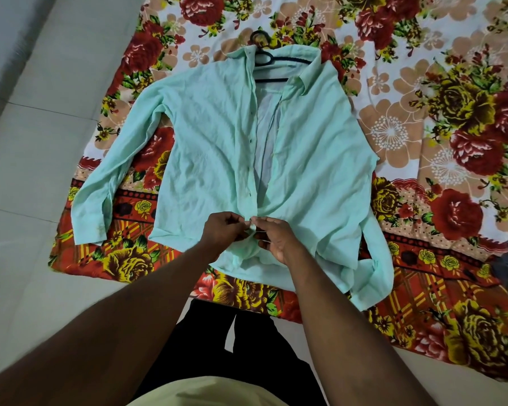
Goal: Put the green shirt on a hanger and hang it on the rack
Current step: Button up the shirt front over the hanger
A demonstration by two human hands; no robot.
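Both hands, left grip (225, 230) and right grip (276, 240), pinched the lower placket of the wrinkled mint-green button-up shirt (206, 148), apparently buttoning it, lying over the black plastic hanger (272, 58) on the floral bedsheet (423, 112).

Pale tiled floor (27, 171) under a floral sheet (423, 127), green shirt (211, 148) flat on it.

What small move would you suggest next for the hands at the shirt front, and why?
Probably finish fastening the front where they pinch: left hand and right hand hold the green shirt's front edges together low down, the front gapes open above, and the hanger sits in the collar.
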